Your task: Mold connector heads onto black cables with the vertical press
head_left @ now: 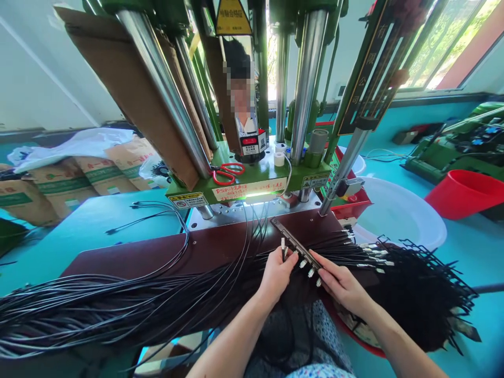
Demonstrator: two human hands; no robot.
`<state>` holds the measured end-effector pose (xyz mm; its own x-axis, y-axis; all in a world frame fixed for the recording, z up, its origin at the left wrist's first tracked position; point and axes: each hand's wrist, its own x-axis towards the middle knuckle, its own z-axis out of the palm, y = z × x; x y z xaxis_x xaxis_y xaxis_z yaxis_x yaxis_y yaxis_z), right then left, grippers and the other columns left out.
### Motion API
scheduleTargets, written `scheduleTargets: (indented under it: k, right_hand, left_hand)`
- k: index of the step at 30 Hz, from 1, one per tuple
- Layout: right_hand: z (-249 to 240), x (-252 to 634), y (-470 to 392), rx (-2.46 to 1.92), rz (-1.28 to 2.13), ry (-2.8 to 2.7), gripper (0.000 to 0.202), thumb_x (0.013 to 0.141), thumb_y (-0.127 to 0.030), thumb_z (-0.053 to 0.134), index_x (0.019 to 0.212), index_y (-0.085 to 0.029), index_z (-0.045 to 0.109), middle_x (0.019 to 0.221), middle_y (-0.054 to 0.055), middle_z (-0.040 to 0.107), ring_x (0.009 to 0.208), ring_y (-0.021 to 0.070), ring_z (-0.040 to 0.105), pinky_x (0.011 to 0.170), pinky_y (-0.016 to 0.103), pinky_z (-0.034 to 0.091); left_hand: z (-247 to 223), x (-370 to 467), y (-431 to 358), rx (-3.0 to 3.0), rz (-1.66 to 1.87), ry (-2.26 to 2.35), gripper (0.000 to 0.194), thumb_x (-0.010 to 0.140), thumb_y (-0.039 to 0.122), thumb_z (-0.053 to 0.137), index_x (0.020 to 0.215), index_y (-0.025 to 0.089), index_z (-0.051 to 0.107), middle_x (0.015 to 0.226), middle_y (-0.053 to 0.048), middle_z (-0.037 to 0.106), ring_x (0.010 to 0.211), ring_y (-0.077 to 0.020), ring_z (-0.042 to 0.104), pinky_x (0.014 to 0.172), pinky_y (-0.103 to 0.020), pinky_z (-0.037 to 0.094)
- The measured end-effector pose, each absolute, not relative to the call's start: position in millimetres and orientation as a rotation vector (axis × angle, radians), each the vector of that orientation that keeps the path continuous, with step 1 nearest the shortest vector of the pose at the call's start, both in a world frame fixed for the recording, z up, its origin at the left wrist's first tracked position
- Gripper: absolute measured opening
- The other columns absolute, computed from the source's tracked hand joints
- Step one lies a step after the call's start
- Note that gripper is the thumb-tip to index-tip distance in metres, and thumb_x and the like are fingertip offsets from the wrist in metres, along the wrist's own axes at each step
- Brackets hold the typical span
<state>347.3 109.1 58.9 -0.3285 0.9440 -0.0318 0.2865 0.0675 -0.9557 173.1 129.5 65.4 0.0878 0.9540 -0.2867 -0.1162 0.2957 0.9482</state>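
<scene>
A long narrow dark metal bar (296, 243) lies tilted above the front of the brown table, with several white-tipped connectors (311, 272) along its lower edge. My right hand (339, 282) grips the bar's lower right end between thumb and fingers. Just left of the bar, my left hand (277, 270) pinches a cable connector (283, 244) whose pale tip points up. Black cables hang below the bar toward my lap. Behind both hands, thin cables run into the lit gap of the green press (311, 175).
Long black cables (129, 299) cover the brown table (134, 252) at left. More cables (409, 294) are heaped at right. Red-handled scissors (228, 173) rest on the press. A white basin (397, 210) and a red bucket (466, 194) stand at right, paper sacks (94, 173) at left.
</scene>
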Motion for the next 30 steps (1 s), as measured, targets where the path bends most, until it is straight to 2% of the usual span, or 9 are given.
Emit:
scheduleTargets:
  k: [2, 4, 9, 11, 13, 15, 19, 23, 30]
  right_hand:
    - [59, 347, 109, -1.217, 1.222, -1.765, 0.047, 0.087, -0.038, 0.044, 0.13, -0.017, 0.043, 0.054, -0.003, 0.044, 0.049, 0.0091, 0.038, 0.046, 0.022, 0.032]
    - [60, 347, 109, -1.235, 1.325, -1.667, 0.049, 0.087, -0.04, 0.042, 0.13, -0.017, 0.041, 0.056, -0.003, 0.045, 0.045, 0.0074, 0.035, 0.042, 0.02, 0.028]
    - [59, 352, 108, -1.253, 1.512, -1.373, 0.058, 0.085, -0.047, 0.044, 0.133, -0.015, 0.036, 0.057, -0.003, 0.045, 0.036, 0.0044, 0.03, 0.032, 0.017, 0.021]
    - [58, 354, 109, -1.246, 1.516, -1.35, 0.059, 0.084, -0.047, 0.045, 0.133, -0.015, 0.035, 0.055, -0.004, 0.043, 0.036, 0.0043, 0.031, 0.031, 0.017, 0.022]
    - [57, 355, 110, -1.236, 1.529, -1.36, 0.058, 0.084, -0.047, 0.046, 0.132, -0.016, 0.036, 0.056, -0.004, 0.044, 0.036, 0.0042, 0.031, 0.031, 0.016, 0.023]
    - [57, 354, 111, -1.222, 1.54, -1.396, 0.058, 0.084, -0.047, 0.046, 0.132, -0.016, 0.037, 0.057, -0.003, 0.046, 0.036, 0.0037, 0.032, 0.03, 0.016, 0.022]
    - [58, 354, 111, -1.204, 1.561, -1.469, 0.058, 0.085, -0.048, 0.044, 0.133, -0.015, 0.036, 0.054, -0.004, 0.045, 0.035, 0.0035, 0.031, 0.03, 0.016, 0.021]
    - [58, 354, 113, -1.213, 1.576, -1.531, 0.058, 0.086, -0.048, 0.042, 0.133, -0.016, 0.035, 0.053, -0.005, 0.042, 0.035, 0.0036, 0.03, 0.031, 0.016, 0.02]
    - [65, 353, 114, -1.205, 1.594, -1.543, 0.059, 0.084, -0.049, 0.045, 0.131, -0.015, 0.04, 0.057, -0.003, 0.045, 0.038, 0.0039, 0.03, 0.032, 0.016, 0.023]
  left_hand:
    - [67, 173, 130, 0.947, 0.998, 1.199, 0.026, 0.069, 0.038, 0.059, 0.063, 0.018, 0.044, 0.042, 0.01, 0.032, 0.033, -0.0028, 0.024, 0.035, -0.018, 0.019]
    - [72, 170, 130, 0.945, 0.99, 1.162, 0.026, 0.069, 0.039, 0.06, 0.065, 0.017, 0.046, 0.042, 0.01, 0.033, 0.035, -0.0032, 0.026, 0.036, -0.018, 0.021]
    - [86, 151, 128, 0.768, 1.059, 0.996, 0.031, 0.068, 0.044, 0.061, 0.074, 0.014, 0.053, 0.057, 0.003, 0.05, 0.05, -0.0078, 0.048, 0.049, -0.02, 0.038]
    - [87, 145, 128, 0.633, 1.163, 0.986, 0.03, 0.07, 0.045, 0.058, 0.074, 0.017, 0.049, 0.05, 0.007, 0.044, 0.042, -0.0052, 0.041, 0.045, -0.019, 0.037]
    - [85, 146, 128, 0.576, 1.219, 0.988, 0.03, 0.073, 0.047, 0.054, 0.074, 0.02, 0.042, 0.043, 0.012, 0.028, 0.033, -0.0023, 0.022, 0.035, -0.015, 0.025]
    - [83, 152, 128, 0.604, 1.187, 1.01, 0.029, 0.076, 0.048, 0.05, 0.073, 0.022, 0.036, 0.043, 0.013, 0.021, 0.033, -0.0022, 0.012, 0.032, -0.014, 0.015]
    - [78, 168, 131, 0.717, 1.112, 1.094, 0.025, 0.078, 0.043, 0.045, 0.071, 0.023, 0.032, 0.048, 0.012, 0.028, 0.034, -0.0025, 0.018, 0.031, -0.013, 0.016]
    - [76, 172, 134, 0.765, 1.075, 1.116, 0.028, 0.07, 0.04, 0.056, 0.069, 0.021, 0.036, 0.048, 0.011, 0.031, 0.033, -0.001, 0.02, 0.03, -0.014, 0.011]
    - [78, 163, 135, 0.707, 1.063, 1.139, 0.025, 0.066, 0.035, 0.06, 0.067, 0.019, 0.042, 0.042, 0.01, 0.036, 0.033, -0.0026, 0.025, 0.03, -0.015, 0.018]
